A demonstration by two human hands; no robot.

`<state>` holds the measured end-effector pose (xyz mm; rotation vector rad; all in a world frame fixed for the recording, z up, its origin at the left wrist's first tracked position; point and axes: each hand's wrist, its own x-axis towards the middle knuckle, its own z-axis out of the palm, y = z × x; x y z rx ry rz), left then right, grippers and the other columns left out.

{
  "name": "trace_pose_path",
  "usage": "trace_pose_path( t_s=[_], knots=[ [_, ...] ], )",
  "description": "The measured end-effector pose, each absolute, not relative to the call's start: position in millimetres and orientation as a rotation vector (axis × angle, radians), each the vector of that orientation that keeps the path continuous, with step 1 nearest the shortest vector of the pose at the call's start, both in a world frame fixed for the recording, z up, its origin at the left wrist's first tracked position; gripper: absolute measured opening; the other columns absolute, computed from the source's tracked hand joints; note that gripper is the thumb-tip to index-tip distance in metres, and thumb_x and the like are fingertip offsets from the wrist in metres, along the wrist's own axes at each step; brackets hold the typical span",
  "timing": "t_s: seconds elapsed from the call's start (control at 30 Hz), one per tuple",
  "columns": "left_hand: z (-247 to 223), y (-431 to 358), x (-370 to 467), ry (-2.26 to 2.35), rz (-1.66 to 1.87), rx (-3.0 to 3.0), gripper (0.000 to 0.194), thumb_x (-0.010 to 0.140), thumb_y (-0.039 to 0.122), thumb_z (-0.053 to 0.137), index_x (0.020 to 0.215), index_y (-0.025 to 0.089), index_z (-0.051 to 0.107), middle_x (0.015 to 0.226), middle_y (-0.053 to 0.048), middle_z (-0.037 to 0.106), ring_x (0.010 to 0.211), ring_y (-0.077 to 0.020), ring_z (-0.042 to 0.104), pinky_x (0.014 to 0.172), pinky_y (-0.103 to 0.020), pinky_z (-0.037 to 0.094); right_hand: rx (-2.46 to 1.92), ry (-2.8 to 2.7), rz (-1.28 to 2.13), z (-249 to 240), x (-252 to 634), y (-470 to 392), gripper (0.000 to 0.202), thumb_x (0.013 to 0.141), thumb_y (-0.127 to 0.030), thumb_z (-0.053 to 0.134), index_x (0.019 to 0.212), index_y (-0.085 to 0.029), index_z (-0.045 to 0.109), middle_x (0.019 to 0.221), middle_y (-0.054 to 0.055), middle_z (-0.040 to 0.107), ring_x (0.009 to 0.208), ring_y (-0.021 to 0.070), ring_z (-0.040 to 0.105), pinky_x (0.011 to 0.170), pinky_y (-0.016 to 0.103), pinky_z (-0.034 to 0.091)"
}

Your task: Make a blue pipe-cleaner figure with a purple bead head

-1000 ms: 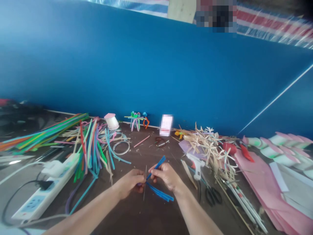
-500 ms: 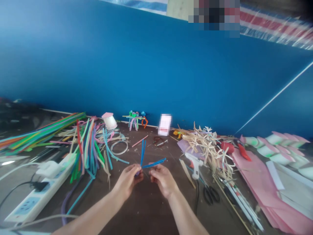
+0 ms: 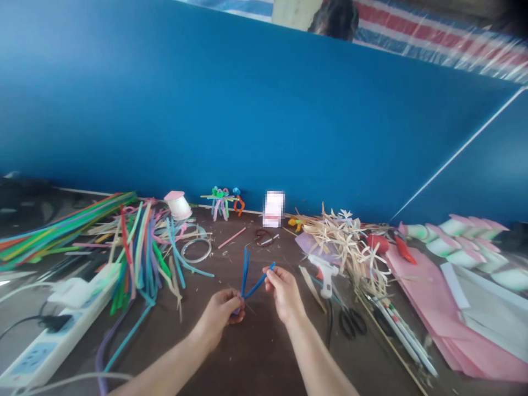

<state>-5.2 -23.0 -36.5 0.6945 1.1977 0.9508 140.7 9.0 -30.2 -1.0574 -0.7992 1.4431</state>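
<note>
Blue pipe cleaners (image 3: 246, 270) rise in a V shape from the fingers of my left hand (image 3: 226, 314), which pinches them where they meet. A bit of purple shows under those fingers; most of it is hidden. With thumb and fingertips, my right hand (image 3: 283, 291) grips the upper end of the right-hand blue strand, which bends slightly. The other blue strands stand upright. Beyond the hands, a pink stick (image 3: 231, 237) and a coil of pale wire (image 3: 196, 250) lie on the dark table (image 3: 256, 357).
Loose pipe cleaners (image 3: 144, 253) and a power strip (image 3: 61, 330) lie left. A glue gun (image 3: 325, 272), black scissors (image 3: 352, 322), pale straw-like strips (image 3: 342, 236) and pink sheets (image 3: 429, 308) lie right. A blue panel (image 3: 264, 121) stands behind; a person's head (image 3: 336, 19) shows above it.
My right hand has slid outward to the tip of the right blue strand and raised it, so it points up more steeply. My left hand keeps its pinch.
</note>
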Motion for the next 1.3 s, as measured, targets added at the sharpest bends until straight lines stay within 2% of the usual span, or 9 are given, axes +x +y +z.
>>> trace_pose_path(
  t_s=[0.47, 0.63, 0.77, 1.0, 1.17, 1.3],
  knots=[
    [-38.1, -25.2, -4.4, 1.2, 0.897, 0.709, 0.012, 0.056, 0.021, 0.055, 0.06, 0.015, 0.045, 0.046, 0.005, 0.051, 0.044, -0.0081, 0.048, 0.046, -0.02, 0.038, -1.009, -0.777, 1.445, -25.6, 145.3, 9.8, 0.015, 0.062, -0.028, 0.065, 0.068, -0.014, 0.062, 0.052, -0.003, 0.048, 0.045, 0.0069, 0.038, 0.044, 0.021, 0.027],
    [-38.4, -26.9, -5.1, 1.151, 0.887, 0.674, 0.013, 0.058, 0.022, 0.056, 0.06, 0.015, 0.046, 0.047, 0.005, 0.051, 0.044, -0.0073, 0.047, 0.048, -0.02, 0.041, -0.934, -0.74, 1.508, -22.2, 144.4, 8.7, 0.027, 0.066, -0.037, 0.063, 0.081, -0.015, 0.062, 0.055, -0.004, 0.046, 0.048, 0.0076, 0.04, 0.047, 0.022, 0.031],
    [-36.0, -27.4, -5.3, 1.141, 0.895, 0.611, 0.017, 0.057, 0.024, 0.059, 0.061, 0.015, 0.045, 0.049, 0.005, 0.051, 0.044, -0.007, 0.048, 0.047, -0.02, 0.041, -0.875, -0.715, 1.599, -25.1, 140.4, 4.2, 0.025, 0.064, -0.033, 0.067, 0.081, -0.016, 0.063, 0.059, -0.003, 0.048, 0.051, 0.0077, 0.043, 0.05, 0.021, 0.034],
    [-32.4, -24.0, -13.3, 1.129, 0.825, 0.6, 0.013, 0.054, 0.019, 0.056, 0.06, 0.016, 0.045, 0.046, 0.005, 0.05, 0.041, -0.0062, 0.046, 0.045, -0.019, 0.041, -0.865, -0.658, 1.609, -24.5, 157.4, 15.8, 0.027, 0.066, -0.039, 0.064, 0.078, -0.015, 0.065, 0.064, 0.0, 0.054, 0.055, 0.0089, 0.049, 0.052, 0.021, 0.038],
    [-32.9, -26.6, -19.2, 0.998, 0.669, 0.566, 0.013, 0.051, 0.016, 0.053, 0.061, 0.016, 0.045, 0.041, 0.004, 0.05, 0.036, -0.007, 0.044, 0.041, -0.019, 0.038, -0.867, -0.73, 1.731, -21.2, 160.8, 18.8, 0.026, 0.062, -0.028, 0.069, 0.083, -0.013, 0.066, 0.061, -0.001, 0.056, 0.048, 0.0069, 0.047, 0.045, 0.019, 0.035],
    [-34.2, -30.4, -20.5, 0.928, 0.594, 0.513, 0.015, 0.05, 0.016, 0.054, 0.062, 0.016, 0.045, 0.041, 0.004, 0.051, 0.034, -0.0069, 0.041, 0.04, -0.02, 0.038, -0.782, -0.81, 1.859, -17.3, 149.8, 10.4, 0.026, 0.061, -0.025, 0.07, 0.084, -0.013, 0.066, 0.06, 0.0, 0.059, 0.047, 0.0069, 0.05, 0.046, 0.019, 0.037]
  ],
)
